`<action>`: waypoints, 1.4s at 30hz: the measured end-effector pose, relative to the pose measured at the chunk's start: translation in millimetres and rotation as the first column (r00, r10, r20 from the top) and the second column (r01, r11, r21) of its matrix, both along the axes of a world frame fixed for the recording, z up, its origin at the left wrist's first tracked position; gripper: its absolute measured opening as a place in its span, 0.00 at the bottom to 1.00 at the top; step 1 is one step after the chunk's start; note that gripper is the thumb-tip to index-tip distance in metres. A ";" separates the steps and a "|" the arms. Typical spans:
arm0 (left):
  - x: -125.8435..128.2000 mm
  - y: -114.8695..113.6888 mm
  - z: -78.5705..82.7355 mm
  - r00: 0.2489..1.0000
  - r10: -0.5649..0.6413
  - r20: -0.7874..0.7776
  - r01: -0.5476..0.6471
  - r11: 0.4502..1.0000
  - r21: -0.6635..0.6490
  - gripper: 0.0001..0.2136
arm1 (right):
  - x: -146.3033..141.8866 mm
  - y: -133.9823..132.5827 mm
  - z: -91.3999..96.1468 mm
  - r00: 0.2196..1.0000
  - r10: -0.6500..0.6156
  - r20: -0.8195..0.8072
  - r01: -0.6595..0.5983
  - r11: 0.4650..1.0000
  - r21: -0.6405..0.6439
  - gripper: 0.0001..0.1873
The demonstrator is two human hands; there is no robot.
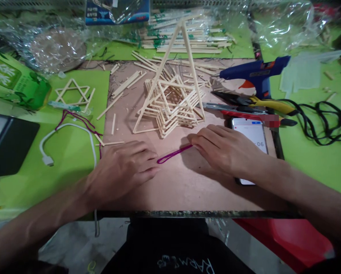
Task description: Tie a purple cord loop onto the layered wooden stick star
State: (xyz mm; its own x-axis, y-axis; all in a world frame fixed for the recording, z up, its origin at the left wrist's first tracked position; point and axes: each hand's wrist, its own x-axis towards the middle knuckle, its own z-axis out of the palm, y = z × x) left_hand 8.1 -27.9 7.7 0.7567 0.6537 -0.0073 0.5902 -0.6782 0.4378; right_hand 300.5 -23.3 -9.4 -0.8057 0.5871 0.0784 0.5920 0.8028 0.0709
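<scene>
A short purple cord (173,154) lies on the brown board (181,182) between my hands. My left hand (121,169) rests palm down, fingers together, its fingertips at the cord's left looped end. My right hand (224,150) pinches the cord's right end against the board. Just behind the hands stands a wooden stick structure (173,99), a tall triangle frame over stacked star-shaped layers.
A phone (252,133) lies under my right wrist. Pliers (253,101), a blue glue gun (256,72) and a black cable (324,121) are to the right. Loose sticks (184,42), a flat stick star (72,93), a white cable (70,127) and plastic wrap (53,45) lie behind and left.
</scene>
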 end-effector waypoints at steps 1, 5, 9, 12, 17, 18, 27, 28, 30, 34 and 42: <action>0.0 -0.8 0.1 1.000 0.009 -0.014 -0.009 1.000 -0.008 0.05 | 0.0 0.1 -0.4 1.000 -0.002 -0.009 0.002 1.000 -0.003 0.11; 3.8 -6.3 -3.3 0.999 0.032 -0.018 -0.032 0.999 0.031 0.05 | -0.4 0.1 -1.0 1.000 -0.002 -0.017 0.002 1.000 -0.008 0.10; 9.3 -10.9 -10.0 0.998 0.052 0.023 -0.054 0.993 0.102 0.06 | -0.7 -0.7 1.0 1.000 -0.001 0.007 0.001 1.000 -0.005 0.10; 11.7 -12.1 -13.7 0.998 0.043 0.043 -0.048 0.988 0.149 0.06 | -0.6 -1.0 2.6 1.000 0.003 0.008 -0.003 1.000 -0.024 0.11; 12.7 -11.2 -13.1 0.998 0.033 0.058 -0.042 0.987 0.155 0.07 | 0.8 -1.0 2.3 1.000 -0.001 0.004 0.001 1.000 -0.018 0.11; 12.7 -11.1 -12.5 0.998 0.032 0.049 -0.039 0.989 0.143 0.07 | 1.2 -0.9 2.2 1.000 -0.001 0.003 0.001 1.000 -0.015 0.11; 12.7 -11.5 -14.2 0.998 0.022 -0.056 -0.006 0.961 0.275 0.06 | 3.3 -0.1 3.2 0.998 0.000 0.057 0.002 1.000 -0.028 0.09; 13.5 -11.5 -14.2 0.997 0.018 -0.076 0.007 0.952 0.305 0.06 | 3.3 0.0 3.1 0.997 0.004 0.073 -0.003 1.000 -0.018 0.09; 15.1 -11.5 -14.1 0.991 0.002 -0.133 0.044 0.939 0.340 0.06 | 3.5 0.1 3.1 0.995 0.007 0.102 -0.008 1.000 0.006 0.10; 16.6 -12.1 -14.3 0.982 0.017 -0.188 0.059 0.918 0.393 0.07 | 4.6 0.1 4.4 0.991 0.009 0.131 -0.012 1.000 0.024 0.10; 11.9 -9.1 -11.2 0.995 -0.042 -0.092 0.073 0.932 0.355 0.06 | 9.2 1.5 5.1 0.999 0.033 -0.024 -0.034 0.999 -0.036 0.11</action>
State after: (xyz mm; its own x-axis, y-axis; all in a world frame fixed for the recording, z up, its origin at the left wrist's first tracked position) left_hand 20.0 -36.9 -3.5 0.7997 0.5799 0.1554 0.5689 -0.8147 0.1124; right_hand 309.6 -21.8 -4.3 -0.8232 0.5626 0.0763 0.5658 0.8241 0.0275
